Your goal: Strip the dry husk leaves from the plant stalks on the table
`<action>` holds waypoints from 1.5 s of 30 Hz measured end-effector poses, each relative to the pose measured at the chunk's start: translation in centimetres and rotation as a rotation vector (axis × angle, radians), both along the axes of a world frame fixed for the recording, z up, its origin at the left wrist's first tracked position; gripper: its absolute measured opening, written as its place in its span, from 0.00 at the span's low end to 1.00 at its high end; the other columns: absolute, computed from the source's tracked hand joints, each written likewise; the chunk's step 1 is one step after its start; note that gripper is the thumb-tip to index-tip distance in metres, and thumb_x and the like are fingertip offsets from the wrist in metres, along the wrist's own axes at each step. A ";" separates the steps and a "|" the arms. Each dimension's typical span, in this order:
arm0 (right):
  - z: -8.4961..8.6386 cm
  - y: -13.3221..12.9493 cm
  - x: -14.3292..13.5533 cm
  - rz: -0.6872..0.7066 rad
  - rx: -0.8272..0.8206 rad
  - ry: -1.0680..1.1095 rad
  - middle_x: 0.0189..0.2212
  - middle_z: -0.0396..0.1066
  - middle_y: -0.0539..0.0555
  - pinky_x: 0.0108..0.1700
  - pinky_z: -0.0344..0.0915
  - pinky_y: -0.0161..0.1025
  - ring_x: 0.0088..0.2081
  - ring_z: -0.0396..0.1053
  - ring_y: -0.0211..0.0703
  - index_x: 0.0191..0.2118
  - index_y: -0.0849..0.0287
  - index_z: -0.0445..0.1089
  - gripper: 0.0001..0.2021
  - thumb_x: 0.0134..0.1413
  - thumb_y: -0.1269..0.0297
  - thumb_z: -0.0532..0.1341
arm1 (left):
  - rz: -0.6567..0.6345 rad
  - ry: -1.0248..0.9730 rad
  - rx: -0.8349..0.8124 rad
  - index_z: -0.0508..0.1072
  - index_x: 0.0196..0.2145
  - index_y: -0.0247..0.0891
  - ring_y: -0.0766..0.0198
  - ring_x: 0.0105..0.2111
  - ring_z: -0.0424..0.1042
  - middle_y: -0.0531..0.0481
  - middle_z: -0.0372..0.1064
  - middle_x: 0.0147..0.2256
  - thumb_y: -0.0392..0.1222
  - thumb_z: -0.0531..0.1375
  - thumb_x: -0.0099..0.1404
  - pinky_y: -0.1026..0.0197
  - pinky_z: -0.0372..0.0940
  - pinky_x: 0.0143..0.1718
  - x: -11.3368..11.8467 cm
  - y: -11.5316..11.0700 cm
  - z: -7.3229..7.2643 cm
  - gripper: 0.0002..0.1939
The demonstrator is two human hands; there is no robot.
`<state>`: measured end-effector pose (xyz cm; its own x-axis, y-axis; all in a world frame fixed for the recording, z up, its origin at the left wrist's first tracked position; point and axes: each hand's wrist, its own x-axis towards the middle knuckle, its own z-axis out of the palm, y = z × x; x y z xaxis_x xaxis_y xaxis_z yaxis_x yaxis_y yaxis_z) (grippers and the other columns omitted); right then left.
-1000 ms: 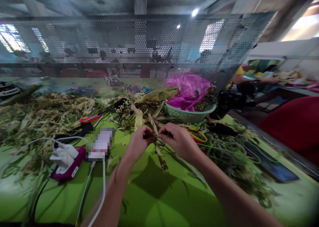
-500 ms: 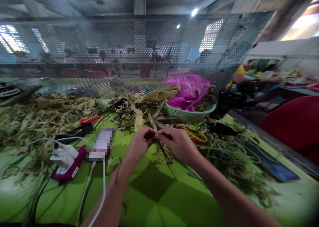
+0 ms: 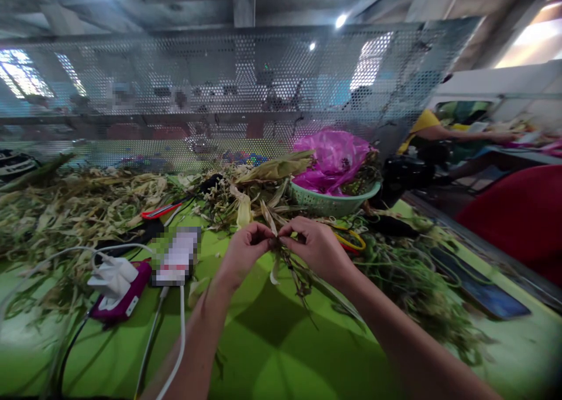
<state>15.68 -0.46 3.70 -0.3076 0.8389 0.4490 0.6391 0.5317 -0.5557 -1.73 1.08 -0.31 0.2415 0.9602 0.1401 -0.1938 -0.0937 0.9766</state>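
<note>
Over the green table (image 3: 263, 365), my left hand (image 3: 246, 253) and my right hand (image 3: 314, 249) meet fingertip to fingertip. Each pinches a thin dried plant strand (image 3: 275, 271), whose lower end hangs below the fingers. Thin brown stems (image 3: 301, 283) lie beneath my right hand. Just behind the hands are a pale yellow husk (image 3: 244, 209) and long dry leaves (image 3: 274, 171). What exactly sits between the fingertips is too small to make out.
Dried plant material (image 3: 88, 201) covers the left back. A green basket (image 3: 336, 204) holds a pink plastic bag (image 3: 331, 157). At left are a phone (image 3: 179, 256), cables and a purple power strip (image 3: 123, 297). Green stems (image 3: 408, 289) and a dark phone (image 3: 483, 286) lie right.
My fingertips have shifted slightly, and a pale curled piece now hangs below them. The hanging stems have swung a little. At the right, a person's arm has moved further right.
</note>
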 end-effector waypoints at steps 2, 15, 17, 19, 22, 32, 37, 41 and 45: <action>0.0 0.0 -0.1 -0.007 0.014 -0.041 0.31 0.72 0.52 0.36 0.60 0.35 0.34 0.68 0.40 0.30 0.58 0.71 0.04 0.53 0.71 0.60 | 0.009 0.006 -0.001 0.71 0.30 0.34 0.70 0.29 0.66 0.54 0.68 0.27 0.38 0.66 0.50 0.65 0.63 0.34 0.1 0.1 0.0 0.09; 0.0 -0.1 -0.3 0.097 -0.016 -0.077 0.29 0.69 0.51 0.34 0.59 0.34 0.31 0.66 0.39 0.29 0.58 0.69 0.04 0.51 0.72 0.58 | 0.100 0.013 -0.061 0.70 0.27 0.35 0.70 0.27 0.65 0.55 0.68 0.26 0.37 0.68 0.45 0.65 0.61 0.33 0.2 -0.3 0.6 0.11; -0.2 0.1 -0.2 0.089 -0.038 0.008 0.30 0.71 0.51 0.36 0.61 0.34 0.33 0.67 0.39 0.31 0.58 0.70 0.04 0.52 0.72 0.58 | 0.104 0.023 -0.054 0.70 0.27 0.35 0.71 0.26 0.65 0.55 0.67 0.25 0.36 0.67 0.45 0.66 0.60 0.31 0.2 -0.3 0.6 0.11; -0.4 0.3 -0.2 0.088 -0.072 0.102 0.32 0.72 0.51 0.39 0.62 0.35 0.35 0.69 0.40 0.34 0.58 0.71 0.05 0.52 0.72 0.58 | 0.099 0.040 -0.036 0.71 0.28 0.34 0.71 0.26 0.64 0.55 0.68 0.25 0.35 0.67 0.46 0.66 0.59 0.30 0.1 -0.2 0.5 0.10; -0.8 0.5 -0.4 0.103 -0.155 0.183 0.34 0.75 0.52 0.41 0.64 0.36 0.36 0.71 0.40 0.38 0.58 0.72 0.09 0.51 0.73 0.58 | 0.103 0.080 0.014 0.71 0.29 0.34 0.71 0.26 0.65 0.55 0.68 0.25 0.34 0.65 0.48 0.66 0.59 0.30 0.0 -0.2 0.4 0.09; -2.6 1.1 -1.0 0.014 -0.363 0.444 0.28 0.75 0.52 0.37 0.67 0.39 0.31 0.71 0.42 0.34 0.60 0.74 0.08 0.44 0.68 0.63 | 0.280 0.351 0.311 0.72 0.30 0.37 0.66 0.29 0.69 0.52 0.71 0.27 0.32 0.59 0.54 0.63 0.63 0.34 0.2 -0.3 0.0 0.05; -3.4 1.5 -1.2 0.056 -0.448 0.613 0.28 0.74 0.52 0.38 0.67 0.39 0.31 0.71 0.41 0.34 0.61 0.73 0.11 0.41 0.65 0.66 | 0.399 0.501 0.459 0.72 0.31 0.40 0.65 0.31 0.69 0.52 0.72 0.30 0.31 0.58 0.56 0.63 0.62 0.36 0.4 -0.7 0.0 0.07; -3.0 1.3 -1.3 0.060 -0.462 0.654 0.26 0.73 0.51 0.35 0.65 0.37 0.29 0.68 0.39 0.33 0.61 0.72 0.10 0.43 0.62 0.66 | 0.418 0.523 0.509 0.72 0.33 0.41 0.64 0.33 0.69 0.50 0.72 0.32 0.31 0.57 0.58 0.62 0.62 0.38 0.5 -1.1 0.2 0.07; -2.5 0.9 -1.5 0.053 -0.453 0.697 0.25 0.71 0.49 0.32 0.62 0.35 0.28 0.66 0.36 0.32 0.60 0.72 0.08 0.44 0.62 0.65 | 0.406 0.521 0.568 0.72 0.34 0.41 0.63 0.35 0.69 0.49 0.72 0.34 0.31 0.55 0.60 0.62 0.62 0.39 0.5 -1.2 0.2 0.08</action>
<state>14.20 0.43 1.23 -0.1283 0.9765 0.1733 0.0498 0.1809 -0.9822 -1.25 -0.16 -0.07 0.0618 0.8046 0.5906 0.4191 -0.5580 0.7162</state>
